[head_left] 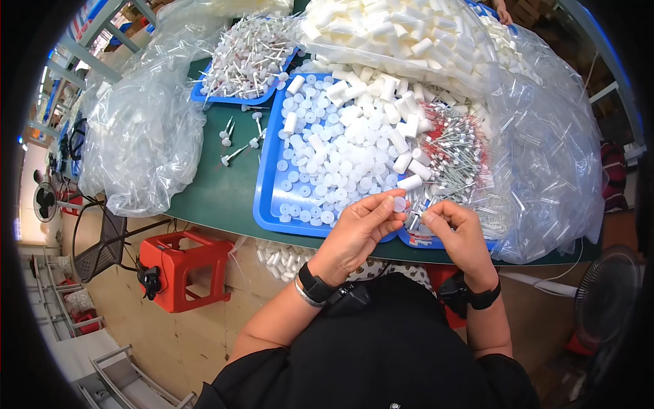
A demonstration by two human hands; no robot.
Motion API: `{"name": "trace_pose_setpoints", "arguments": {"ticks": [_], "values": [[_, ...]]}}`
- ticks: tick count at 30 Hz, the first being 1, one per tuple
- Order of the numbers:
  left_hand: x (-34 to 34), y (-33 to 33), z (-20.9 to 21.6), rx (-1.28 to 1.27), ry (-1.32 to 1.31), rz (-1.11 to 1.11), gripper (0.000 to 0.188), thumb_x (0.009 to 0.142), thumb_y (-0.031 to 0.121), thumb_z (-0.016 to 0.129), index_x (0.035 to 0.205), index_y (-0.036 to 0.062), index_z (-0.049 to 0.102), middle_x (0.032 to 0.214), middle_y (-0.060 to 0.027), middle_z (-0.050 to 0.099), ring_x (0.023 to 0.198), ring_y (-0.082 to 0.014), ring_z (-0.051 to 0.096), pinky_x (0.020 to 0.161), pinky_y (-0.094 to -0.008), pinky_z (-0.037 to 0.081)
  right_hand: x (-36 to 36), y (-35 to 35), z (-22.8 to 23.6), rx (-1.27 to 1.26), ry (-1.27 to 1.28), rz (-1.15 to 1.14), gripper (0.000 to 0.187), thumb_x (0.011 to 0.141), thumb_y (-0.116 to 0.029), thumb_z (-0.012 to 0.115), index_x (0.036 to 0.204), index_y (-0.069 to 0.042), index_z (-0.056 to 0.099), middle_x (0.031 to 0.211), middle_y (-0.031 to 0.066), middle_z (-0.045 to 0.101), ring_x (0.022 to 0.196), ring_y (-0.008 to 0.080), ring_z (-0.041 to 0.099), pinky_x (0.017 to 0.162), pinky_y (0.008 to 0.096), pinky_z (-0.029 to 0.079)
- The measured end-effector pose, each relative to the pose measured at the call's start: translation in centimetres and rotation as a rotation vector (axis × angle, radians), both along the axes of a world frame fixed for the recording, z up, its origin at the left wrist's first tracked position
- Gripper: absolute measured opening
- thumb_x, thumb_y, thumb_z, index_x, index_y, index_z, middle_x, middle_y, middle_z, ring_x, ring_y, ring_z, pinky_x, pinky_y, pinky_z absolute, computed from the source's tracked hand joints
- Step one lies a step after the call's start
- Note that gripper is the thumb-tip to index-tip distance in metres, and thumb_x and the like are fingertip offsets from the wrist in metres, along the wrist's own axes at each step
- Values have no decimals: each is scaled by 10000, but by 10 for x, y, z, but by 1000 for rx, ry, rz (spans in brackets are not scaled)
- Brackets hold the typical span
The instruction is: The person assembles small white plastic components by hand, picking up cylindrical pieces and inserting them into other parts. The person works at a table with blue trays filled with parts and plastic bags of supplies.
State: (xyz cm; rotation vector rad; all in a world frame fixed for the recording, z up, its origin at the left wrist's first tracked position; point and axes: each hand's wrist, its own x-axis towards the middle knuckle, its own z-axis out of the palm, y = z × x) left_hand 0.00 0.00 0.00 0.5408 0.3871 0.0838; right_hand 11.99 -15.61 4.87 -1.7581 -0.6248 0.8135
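Note:
My left hand (pixel 361 228) pinches a small translucent white disc (pixel 400 204) between thumb and fingers, over the front right of a blue tray (pixel 269 198). Close beside it, my right hand (pixel 463 238) is closed in a pinch at a thin piece near the disc; fingers partly hide it, and I cannot make out its kind. Many loose translucent discs (pixel 327 157) and white cylinders (pixel 410 182) fill the blue tray. Just beyond my right hand lies a heap of thin metal pins with red ends (pixel 456 150).
A blue tray of white-stemmed pieces (pixel 248 58) stands at the back left. Several loose ones (pixel 235 155) lie on the green table (pixel 218 187). Clear plastic bags (pixel 146 136) flank the work area; a big bag of white cylinders (pixel 409 41) lies behind. A red stool (pixel 184 269) stands left.

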Motion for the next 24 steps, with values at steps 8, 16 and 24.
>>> {"name": "trace_pose_setpoints", "arguments": {"ticks": [8, 16, 24], "values": [[-1, 1, -1, -23, 0, 10, 402, 968, 190, 553, 1292, -40, 496, 1071, -87, 639, 867, -80, 612, 817, -223, 513, 1, 0, -3, -47, -7, -48, 159, 894, -114, 622, 819, 26, 619, 655, -42, 548, 610, 12, 436, 537, 202, 344], [0, 0, 3, 35, 13, 36, 370, 941, 165, 602, 1245, -38, 548, 992, -40, 635, 858, -79, 599, 785, -197, 506, -3, 1, 11, -94, -431, 59, 101, 813, -89, 679, 803, -2, 626, 595, 33, 541, 536, 107, 485, 504, 271, 375], [-1, -2, 1, 106, 57, 15, 333, 928, 144, 617, 1207, -33, 575, 1018, -49, 648, 865, -91, 602, 776, -218, 501, -3, 4, 14, 57, -1068, 134, 115, 725, -34, 709, 801, -47, 624, 625, 55, 512, 578, 236, 504, 536, 356, 395]]}}
